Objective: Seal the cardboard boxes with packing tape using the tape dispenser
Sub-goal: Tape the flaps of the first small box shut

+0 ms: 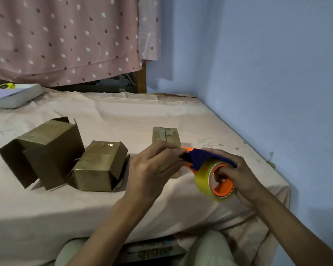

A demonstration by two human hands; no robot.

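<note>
Both hands work a blue-and-orange plastic tape dispenser (196, 160) above the cloth-covered bed (123, 116).

Right hand (236, 175) grips through the yellowish tape roll (205, 179) to steady it; left hand (152, 166) pinches the cutter end, likely freeing tape. Three brown cardboard boxes (98, 166) wait just beyond, two with flaps loose.

We see pink polka-dot curtain (65, 35) hanging behind bed; peach bedsheet (113, 116) spread flat; white flat box (13, 96) far left, yellow object (6, 86) atop; blue wall (267, 64) right.
</note>
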